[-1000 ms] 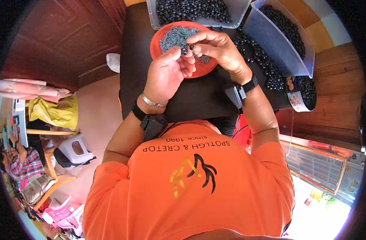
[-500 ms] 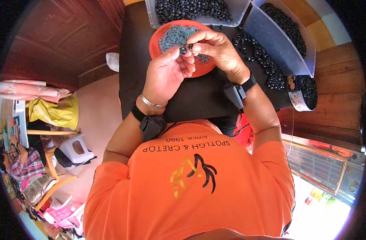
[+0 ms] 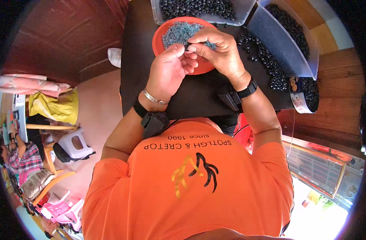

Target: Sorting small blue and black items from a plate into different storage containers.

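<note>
We pinch one tiny black bead (image 3: 187, 47) over the orange bowl (image 3: 158, 37)
Both hands' fingers (image 3: 179, 50) close narrowly on it; light, hard, slippery, best nipped at the fingertips

Whatever the hands (image 3: 191, 60) are pinching over the orange bowl (image 3: 159, 40) is too tiny to tell, and the top edge is cutting off the clear tub (image 3: 239, 16) behind that bowl.

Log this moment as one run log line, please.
left hand pinching small dark piece | right hand pinching same piece | both above orange bowl of grey bits | black table
</note>
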`<action>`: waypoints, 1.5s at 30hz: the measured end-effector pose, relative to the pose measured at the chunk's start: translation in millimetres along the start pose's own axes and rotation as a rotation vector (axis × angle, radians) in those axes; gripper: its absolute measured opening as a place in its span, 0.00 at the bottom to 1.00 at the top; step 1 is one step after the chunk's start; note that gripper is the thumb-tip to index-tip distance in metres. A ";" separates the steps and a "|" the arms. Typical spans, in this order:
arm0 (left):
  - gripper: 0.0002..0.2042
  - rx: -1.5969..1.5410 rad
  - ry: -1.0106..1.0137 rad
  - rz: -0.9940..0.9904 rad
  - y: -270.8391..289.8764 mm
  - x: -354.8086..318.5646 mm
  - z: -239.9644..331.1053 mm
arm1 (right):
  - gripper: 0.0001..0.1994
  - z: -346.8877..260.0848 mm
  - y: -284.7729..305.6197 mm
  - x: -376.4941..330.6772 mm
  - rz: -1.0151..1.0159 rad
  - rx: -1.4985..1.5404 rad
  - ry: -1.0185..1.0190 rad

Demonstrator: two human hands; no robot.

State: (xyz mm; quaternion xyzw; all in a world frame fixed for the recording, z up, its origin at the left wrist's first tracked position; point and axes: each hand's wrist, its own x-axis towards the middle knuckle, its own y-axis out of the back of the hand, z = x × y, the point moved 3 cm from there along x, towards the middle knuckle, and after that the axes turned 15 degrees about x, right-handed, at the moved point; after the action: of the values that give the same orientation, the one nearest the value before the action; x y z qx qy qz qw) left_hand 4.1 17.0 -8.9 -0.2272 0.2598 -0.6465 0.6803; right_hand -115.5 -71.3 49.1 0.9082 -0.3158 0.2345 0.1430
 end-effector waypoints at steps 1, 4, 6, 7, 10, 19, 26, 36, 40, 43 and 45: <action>0.09 0.012 -0.007 0.006 0.2 -0.3 0.2 | 0.07 -0.9 -0.6 0.2 -0.003 -0.029 0.036; 0.09 0.023 -0.012 0.016 -0.4 -0.7 0.9 | 0.07 -3.8 -2.1 -0.2 0.002 -0.088 0.102; 0.09 0.022 -0.011 0.022 0.2 -1.2 1.0 | 0.07 -5.0 -2.5 0.5 0.008 -0.115 0.134; 0.09 0.028 -0.018 0.026 0.7 -1.5 1.2 | 0.07 -6.5 -2.5 0.8 -0.005 -0.197 0.195; 0.09 0.039 -0.030 0.029 0.3 -2.3 2.3 | 0.07 -8.9 -4.1 0.3 -0.011 -0.306 0.266; 0.09 0.106 -0.056 0.051 -3.9 -3.4 6.8 | 0.06 -2.2 -1.3 -1.4 0.061 -0.008 -0.014; 0.08 0.114 -0.047 0.054 -1.6 -4.3 6.7 | 0.06 -4.0 1.3 -0.3 0.067 -0.071 0.048; 0.06 0.102 -0.047 0.084 -1.9 -3.6 6.1 | 0.09 -5.3 -1.9 -0.1 -0.006 -0.194 0.113; 0.07 0.044 -0.056 0.068 -2.8 -3.3 6.9 | 0.12 -12.9 -8.7 0.4 -0.024 -0.383 0.272; 0.07 0.033 -0.054 0.059 -4.3 -3.1 7.0 | 0.13 -12.0 -10.5 0.6 0.000 -0.434 0.307; 0.08 0.035 -0.051 0.057 -6.6 -3.5 8.2 | 0.14 -12.1 -10.1 0.0 0.019 -0.449 0.324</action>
State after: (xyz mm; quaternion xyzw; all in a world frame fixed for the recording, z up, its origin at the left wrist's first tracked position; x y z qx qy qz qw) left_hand 4.2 19.9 1.8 -0.2244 0.2375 -0.6253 0.7087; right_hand -113.1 -58.8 58.2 0.8015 -0.3413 0.3022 0.3872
